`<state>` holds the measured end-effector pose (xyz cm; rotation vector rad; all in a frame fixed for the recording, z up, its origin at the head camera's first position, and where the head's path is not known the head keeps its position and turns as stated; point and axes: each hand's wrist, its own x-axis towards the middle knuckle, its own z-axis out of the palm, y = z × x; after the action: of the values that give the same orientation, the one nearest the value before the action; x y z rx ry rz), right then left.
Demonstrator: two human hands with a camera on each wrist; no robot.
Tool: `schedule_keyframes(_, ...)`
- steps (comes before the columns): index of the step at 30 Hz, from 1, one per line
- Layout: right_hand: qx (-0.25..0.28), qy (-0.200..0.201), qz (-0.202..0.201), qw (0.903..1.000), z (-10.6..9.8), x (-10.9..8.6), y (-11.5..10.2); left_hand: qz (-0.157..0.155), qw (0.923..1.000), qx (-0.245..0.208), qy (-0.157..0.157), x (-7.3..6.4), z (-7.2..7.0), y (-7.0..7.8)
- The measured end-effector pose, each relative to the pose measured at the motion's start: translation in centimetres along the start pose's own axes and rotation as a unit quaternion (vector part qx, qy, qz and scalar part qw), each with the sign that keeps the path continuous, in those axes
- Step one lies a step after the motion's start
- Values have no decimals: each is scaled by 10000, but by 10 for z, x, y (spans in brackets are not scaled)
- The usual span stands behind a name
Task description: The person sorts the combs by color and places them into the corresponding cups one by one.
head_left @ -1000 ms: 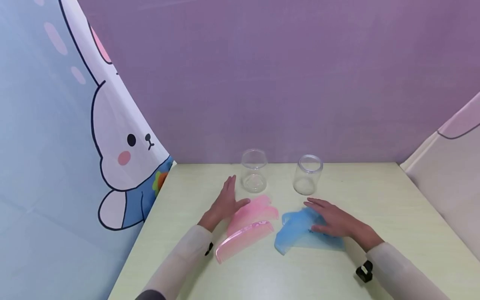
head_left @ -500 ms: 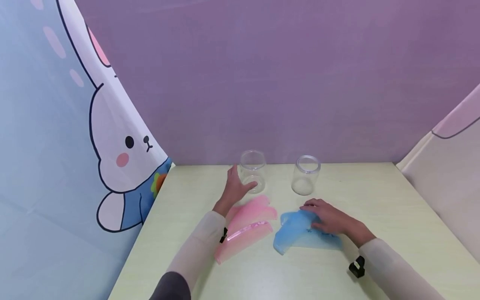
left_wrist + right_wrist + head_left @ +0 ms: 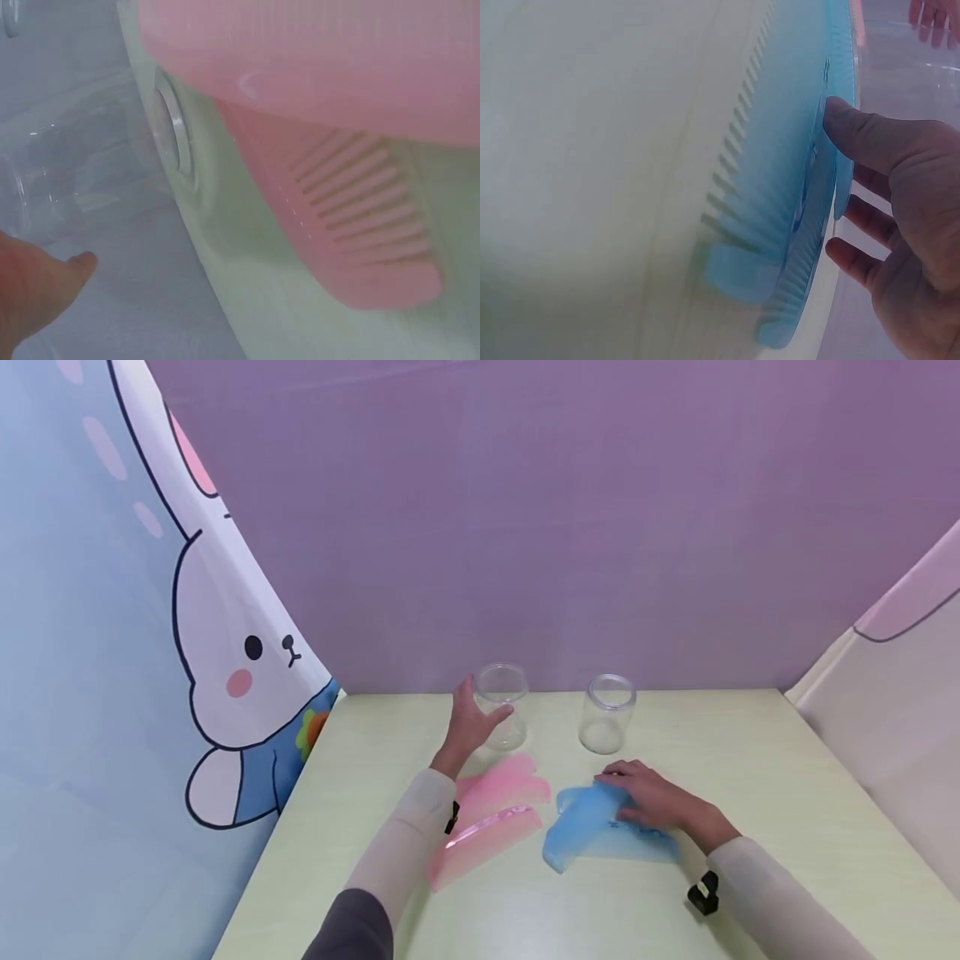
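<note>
My two hands at the table (image 3: 570, 914), L jar (image 3: 512, 734) as ref. My L hand (image 3: 470, 727) is at L jar's left side, thumb crossing in front, spread; prob. kept wide to suit the round wall. L wrist view shows my thumb apart from that wall; finger contact can't be told. My R hand (image 3: 654, 798) is nearer me & to the right of L jar, over the blue combs (image 3: 585, 828): thumb on one comb, fingers bent at its far edge, prob. because a rounded back gives the best purchase. Whether this is a true pinch or a light touch, can't tell. Pink combs (image 3: 491, 837) overlap just nearer me than L jar; R jar (image 3: 604, 717) stands to its right, apart. Both jars upright, presumably for stability & w/ mouths up for access; combs grouped by colour, prob. to keep sets separate & within reach. Counts: jars, 2; hands, 2; pink combs, min. 2; blue combs, min. 2. Overlap hides the exact no. in each pile.
</note>
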<state>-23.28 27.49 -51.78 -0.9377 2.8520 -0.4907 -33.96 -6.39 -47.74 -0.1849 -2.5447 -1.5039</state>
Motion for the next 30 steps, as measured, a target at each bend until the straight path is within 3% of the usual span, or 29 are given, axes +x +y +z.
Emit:
schedule_keyframes(12,169,-140,-49,9997,-1,4,5,80,9997,-209,125,6,2,-4)
schedule_keyframes(24,160,189,-551,9982,1,1,17,47,9998,-162,58,4,3,0)
schedule_keyframes(30,214,282,-421,9985,-1,2,16,18,9999,-126,17,4,-1,-2)
